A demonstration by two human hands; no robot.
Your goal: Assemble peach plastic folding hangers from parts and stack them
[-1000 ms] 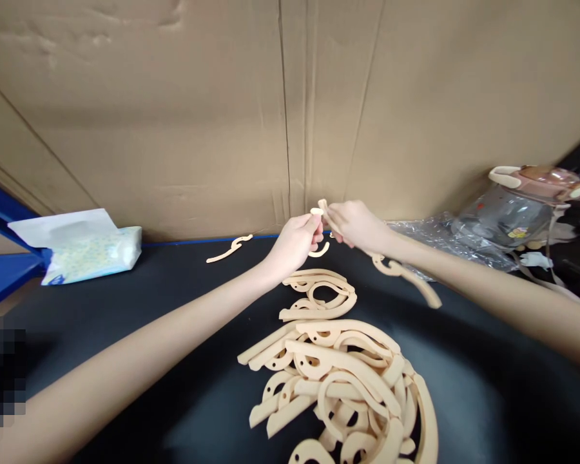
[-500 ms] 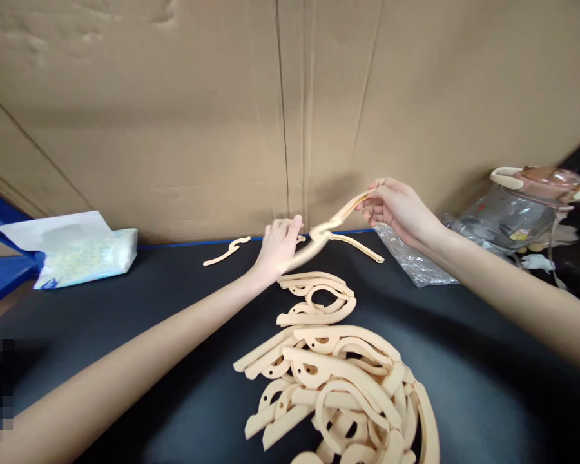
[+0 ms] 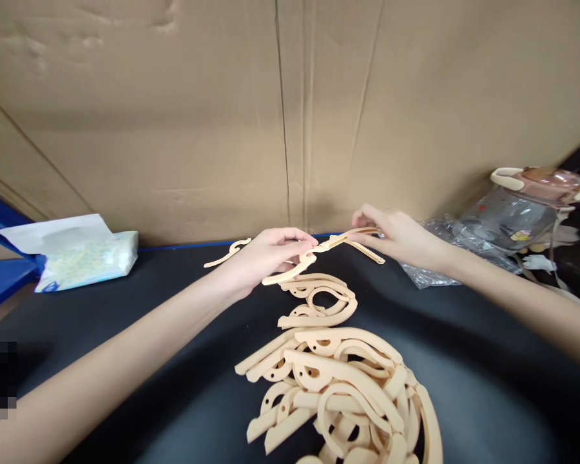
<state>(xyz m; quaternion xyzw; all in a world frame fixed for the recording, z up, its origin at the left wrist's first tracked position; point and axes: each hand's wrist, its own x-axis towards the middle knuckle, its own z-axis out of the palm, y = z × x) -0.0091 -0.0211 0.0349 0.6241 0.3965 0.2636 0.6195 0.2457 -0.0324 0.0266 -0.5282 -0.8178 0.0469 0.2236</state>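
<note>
Both hands hold one flat beige curved piece just above the black table. My left hand pinches its hooked left end with thumb and fingers. My right hand grips its right end, fingers closed along it. Directly below lies a small stack of similar curved pieces. Nearer to me is a large heap of the same pieces. A single thin hooked piece lies apart at the table's back edge, left of my left hand.
A cardboard wall closes the back of the table. A tissue pack sits at the back left by a blue frame. Crinkled clear plastic and a clear bottle with a pink lid lie at the back right.
The piece was raised and slanted between my hands half a second ago; now it is lower and nearly level. My right hand came down, and my left hand has closed on the piece's left end.
</note>
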